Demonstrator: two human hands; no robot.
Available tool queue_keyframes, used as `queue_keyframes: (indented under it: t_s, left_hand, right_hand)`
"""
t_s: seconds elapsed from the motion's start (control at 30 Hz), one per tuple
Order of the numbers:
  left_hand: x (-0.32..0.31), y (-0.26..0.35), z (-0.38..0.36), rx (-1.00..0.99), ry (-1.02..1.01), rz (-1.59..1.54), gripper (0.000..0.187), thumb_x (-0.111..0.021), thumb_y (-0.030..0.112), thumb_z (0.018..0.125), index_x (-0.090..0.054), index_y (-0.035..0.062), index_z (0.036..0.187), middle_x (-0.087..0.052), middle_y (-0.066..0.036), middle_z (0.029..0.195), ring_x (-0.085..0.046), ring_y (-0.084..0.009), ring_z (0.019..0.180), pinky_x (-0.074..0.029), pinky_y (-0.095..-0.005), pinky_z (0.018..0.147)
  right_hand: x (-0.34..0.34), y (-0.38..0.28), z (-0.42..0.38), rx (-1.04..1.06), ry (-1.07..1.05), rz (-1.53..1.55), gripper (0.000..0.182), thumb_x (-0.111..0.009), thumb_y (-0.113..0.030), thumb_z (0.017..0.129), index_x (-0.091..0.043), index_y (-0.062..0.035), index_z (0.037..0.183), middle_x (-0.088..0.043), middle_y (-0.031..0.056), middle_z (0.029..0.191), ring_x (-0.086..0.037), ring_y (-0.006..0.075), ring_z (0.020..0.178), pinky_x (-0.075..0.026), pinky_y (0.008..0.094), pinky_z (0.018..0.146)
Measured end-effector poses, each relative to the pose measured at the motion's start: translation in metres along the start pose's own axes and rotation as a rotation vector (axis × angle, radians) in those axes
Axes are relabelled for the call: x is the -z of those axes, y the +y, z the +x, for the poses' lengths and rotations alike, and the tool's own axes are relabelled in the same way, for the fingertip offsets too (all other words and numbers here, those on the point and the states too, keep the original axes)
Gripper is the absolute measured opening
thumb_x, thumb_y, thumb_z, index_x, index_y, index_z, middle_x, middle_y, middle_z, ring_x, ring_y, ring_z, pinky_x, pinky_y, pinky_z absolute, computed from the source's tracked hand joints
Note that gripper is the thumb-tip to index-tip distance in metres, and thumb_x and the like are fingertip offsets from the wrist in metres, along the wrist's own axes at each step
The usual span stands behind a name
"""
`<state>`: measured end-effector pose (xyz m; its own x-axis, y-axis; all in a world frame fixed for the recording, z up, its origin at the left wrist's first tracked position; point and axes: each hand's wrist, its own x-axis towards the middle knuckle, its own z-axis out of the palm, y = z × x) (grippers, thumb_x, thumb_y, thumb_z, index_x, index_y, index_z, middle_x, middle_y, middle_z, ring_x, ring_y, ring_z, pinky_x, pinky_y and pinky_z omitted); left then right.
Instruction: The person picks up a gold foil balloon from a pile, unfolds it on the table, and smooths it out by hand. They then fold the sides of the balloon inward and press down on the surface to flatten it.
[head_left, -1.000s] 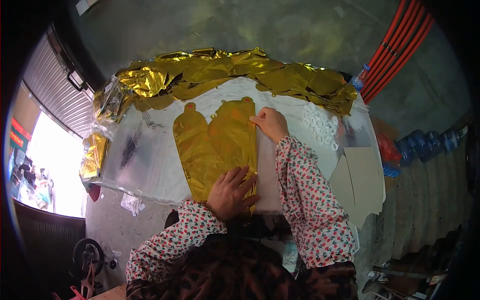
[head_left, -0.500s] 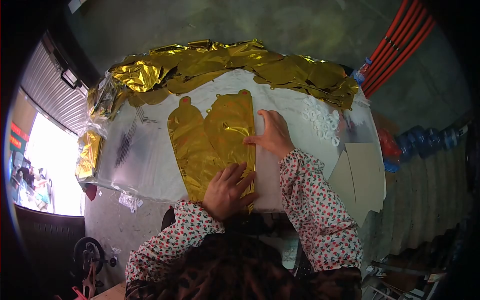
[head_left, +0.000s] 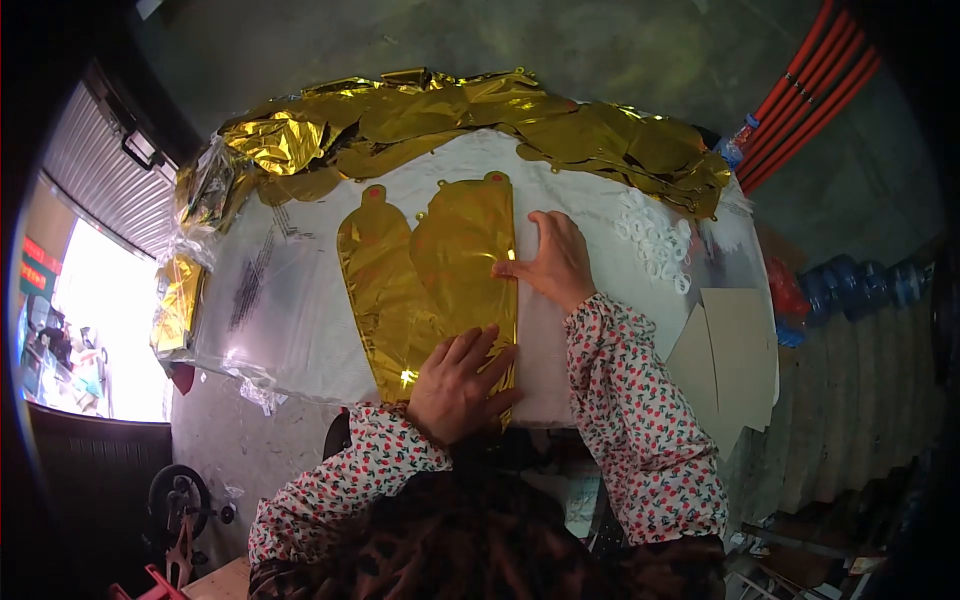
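Observation:
Two overlapping flat gold foil balloons (head_left: 465,240) lie on the white-covered table, each with a rounded tab and a red mark at the far end. My left hand (head_left: 462,385) rests spread over their near end, palm down on the foil. At the right edge, my right hand (head_left: 553,262) has its thumb on the foil and its fingers apart on the white cover. Neither hand closes on anything. The near tips of the balloons are partly hidden beneath my left hand and sleeve.
A long heap of gold foil (head_left: 420,115) lines the table's far edge. White rings (head_left: 655,243) lie in a pile at right, near grey card sheets (head_left: 725,350). Clear plastic (head_left: 225,290) covers the left side. Blue bottles (head_left: 860,285) stand beyond the table's right edge.
The bright crease in the middle of the right-hand balloon has gone, and the foil there looks flatter. Both hands stay nearly in place; the view has shifted slightly.

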<state>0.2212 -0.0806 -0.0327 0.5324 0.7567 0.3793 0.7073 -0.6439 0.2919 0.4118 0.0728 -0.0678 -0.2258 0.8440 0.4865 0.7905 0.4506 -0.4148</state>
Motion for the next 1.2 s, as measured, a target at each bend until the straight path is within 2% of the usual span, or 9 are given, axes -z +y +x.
queue_keyframes:
  t_s: [0.33,0.67,0.77,0.83,0.93,1.03,1.2]
  left_hand:
    - [-0.001,0.000,-0.001,0.007,-0.009,-0.014,0.050,-0.067,0.039,0.078,-0.059,0.0102,0.118,-0.053,-0.016,0.125,-0.050,-0.0322,0.114,-0.043,-0.0419,0.092]
    - [0.000,0.001,-0.001,-0.010,0.013,-0.018,0.050,-0.069,0.035,0.075,-0.059,0.0106,0.118,-0.053,-0.014,0.125,-0.051,-0.0315,0.113,-0.044,-0.0417,0.091]
    - [-0.001,-0.001,-0.001,-0.022,0.020,-0.023,0.050,-0.069,0.035,0.075,-0.059,0.0101,0.118,-0.054,-0.014,0.124,-0.051,-0.0317,0.112,-0.045,-0.0421,0.091]
    - [-0.001,-0.002,-0.002,-0.026,0.022,-0.036,0.050,-0.069,0.034,0.075,-0.059,0.0099,0.118,-0.054,-0.015,0.124,-0.052,-0.0318,0.111,-0.045,-0.0422,0.090]
    - [-0.001,-0.002,-0.002,-0.029,0.023,-0.028,0.050,-0.069,0.034,0.076,-0.059,0.0096,0.118,-0.054,-0.015,0.124,-0.052,-0.0321,0.112,-0.045,-0.0425,0.090]
    - [-0.002,-0.002,-0.001,-0.028,0.020,-0.034,0.050,-0.069,0.034,0.077,-0.059,0.0096,0.118,-0.053,-0.015,0.124,-0.051,-0.0323,0.112,-0.044,-0.0427,0.091]
    - [-0.001,-0.001,-0.001,-0.015,0.007,-0.040,0.049,-0.068,0.034,0.077,-0.059,0.0093,0.119,-0.053,-0.016,0.125,-0.051,-0.0327,0.113,-0.044,-0.0426,0.091]
  right_hand:
    - [0.004,-0.001,0.014,-0.111,0.040,-0.142,0.078,-0.082,-0.053,0.056,-0.052,-0.0061,0.111,-0.054,0.0121,0.106,-0.050,0.0311,0.100,-0.040,0.0408,0.086]
    - [0.003,0.004,0.025,-0.148,0.029,-0.161,0.077,-0.081,-0.054,0.057,-0.052,-0.0053,0.109,-0.054,0.0108,0.103,-0.049,0.0300,0.099,-0.039,0.0413,0.085]
    - [0.007,0.005,0.027,-0.136,-0.004,-0.028,0.075,-0.080,-0.051,0.062,-0.051,-0.0043,0.112,-0.056,0.0140,0.107,-0.051,0.0327,0.102,-0.041,0.0418,0.087]
    - [0.011,0.005,0.023,-0.230,-0.057,0.214,0.071,-0.081,-0.042,0.066,-0.050,-0.0034,0.117,-0.056,0.0165,0.113,-0.050,0.0334,0.109,-0.041,0.0409,0.093]
    - [0.017,0.002,0.013,-0.229,-0.076,0.260,0.071,-0.082,-0.038,0.065,-0.050,-0.0029,0.118,-0.055,0.0171,0.115,-0.049,0.0344,0.110,-0.041,0.0408,0.094]
    - [0.020,-0.006,0.006,-0.155,-0.132,0.138,0.072,-0.083,-0.036,0.063,-0.050,-0.0033,0.118,-0.055,0.0165,0.114,-0.049,0.0339,0.110,-0.041,0.0405,0.094]
    - [0.014,-0.010,0.005,-0.190,-0.076,0.011,0.070,-0.083,-0.035,0.062,-0.051,-0.0045,0.117,-0.055,0.0151,0.112,-0.049,0.0331,0.109,-0.042,0.0400,0.092]
